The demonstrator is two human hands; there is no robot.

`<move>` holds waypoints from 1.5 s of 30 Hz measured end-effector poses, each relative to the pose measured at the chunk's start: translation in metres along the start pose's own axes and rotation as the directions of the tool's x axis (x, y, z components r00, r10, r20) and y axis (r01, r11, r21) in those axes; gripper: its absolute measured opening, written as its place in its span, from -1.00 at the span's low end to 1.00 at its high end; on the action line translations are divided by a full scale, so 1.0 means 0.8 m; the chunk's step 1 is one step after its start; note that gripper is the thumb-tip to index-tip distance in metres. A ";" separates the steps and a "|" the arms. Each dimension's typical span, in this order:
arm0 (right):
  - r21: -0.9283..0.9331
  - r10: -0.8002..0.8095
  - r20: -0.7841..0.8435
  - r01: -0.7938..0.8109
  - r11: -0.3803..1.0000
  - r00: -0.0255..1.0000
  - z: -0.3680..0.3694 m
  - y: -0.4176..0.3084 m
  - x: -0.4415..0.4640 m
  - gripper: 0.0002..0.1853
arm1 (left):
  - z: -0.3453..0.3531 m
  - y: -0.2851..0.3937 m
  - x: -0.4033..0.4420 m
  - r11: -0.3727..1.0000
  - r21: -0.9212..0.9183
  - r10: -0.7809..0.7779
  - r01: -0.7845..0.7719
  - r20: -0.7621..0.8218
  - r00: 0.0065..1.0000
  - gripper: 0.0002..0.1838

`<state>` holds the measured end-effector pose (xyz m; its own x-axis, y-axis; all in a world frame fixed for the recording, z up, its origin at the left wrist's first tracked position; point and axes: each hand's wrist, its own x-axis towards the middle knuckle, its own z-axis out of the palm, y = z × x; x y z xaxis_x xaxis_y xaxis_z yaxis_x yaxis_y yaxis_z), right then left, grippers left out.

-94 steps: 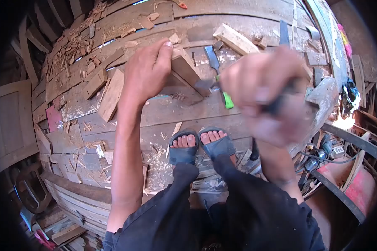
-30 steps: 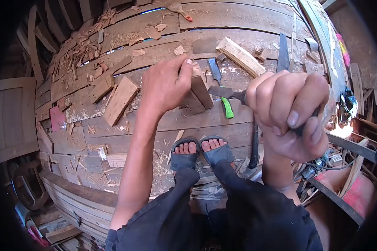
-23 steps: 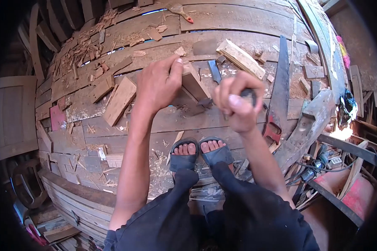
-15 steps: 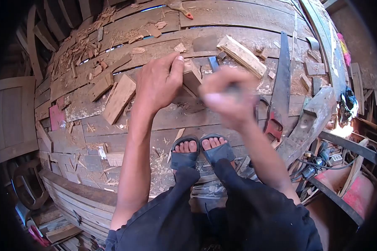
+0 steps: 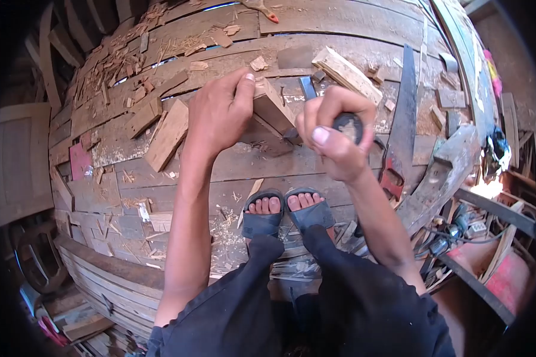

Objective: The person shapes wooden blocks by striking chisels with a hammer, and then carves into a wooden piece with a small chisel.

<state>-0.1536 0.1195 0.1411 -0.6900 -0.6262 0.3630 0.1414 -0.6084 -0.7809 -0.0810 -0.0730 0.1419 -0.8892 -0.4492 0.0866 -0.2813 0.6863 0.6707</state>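
My left hand [image 5: 223, 110] is closed on the end of a wooden block [image 5: 273, 106], its thumb along the top. The block stands at a slant on the plank floor. To its right, my right hand [image 5: 338, 134] makes a fist round a chisel [image 5: 349, 127], whose dark round handle end with a worn centre faces up. A dark metal tip shows below the fist, close to the block's near end; whether it touches the wood I cannot tell. Just behind the right hand lies a flat bluish metal piece [image 5: 308, 87].
A handsaw [image 5: 404, 107] with a red handle lies at right, beside a long wooden hand plane [image 5: 438, 172]. Offcuts such as a pale wood piece [image 5: 347, 74] and shavings litter the plank floor. A paintbrush [image 5: 262, 9] lies at the far side. My sandalled feet [image 5: 284, 211] are close below the hands.
My right hand was blurred by motion and is now sharp, slightly farther right, with the chisel's handle end plainly visible. My left hand stays on the block, which shows more of its side.
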 end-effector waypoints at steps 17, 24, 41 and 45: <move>-0.016 -0.097 0.033 0.097 0.995 0.995 0.035 -0.055 0.032 -0.81 | -0.007 -0.006 -0.012 1.000 -0.001 -0.026 0.026 0.029 0.999 -0.60; -0.226 0.080 0.137 -0.048 0.973 0.987 0.020 -0.001 0.023 -0.75 | 0.002 -0.007 -0.008 0.999 0.004 0.046 -0.045 -0.055 0.997 -0.60; -0.072 -0.080 0.105 0.088 0.994 0.991 0.021 -0.037 0.019 -0.76 | 0.010 0.010 -0.012 0.995 0.071 0.075 -0.075 -0.002 0.997 -0.61; -0.433 0.141 0.005 -0.125 0.893 0.990 0.000 0.039 -0.017 -0.77 | 0.013 0.013 -0.006 0.993 0.075 0.089 -0.088 -0.003 0.996 -0.61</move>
<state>-0.1395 0.1093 0.1121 -0.6599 -0.7078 0.2521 -0.0948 -0.2543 -0.9625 -0.0837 -0.0578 0.1406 -0.9095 -0.3883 0.1482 -0.2279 0.7642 0.6034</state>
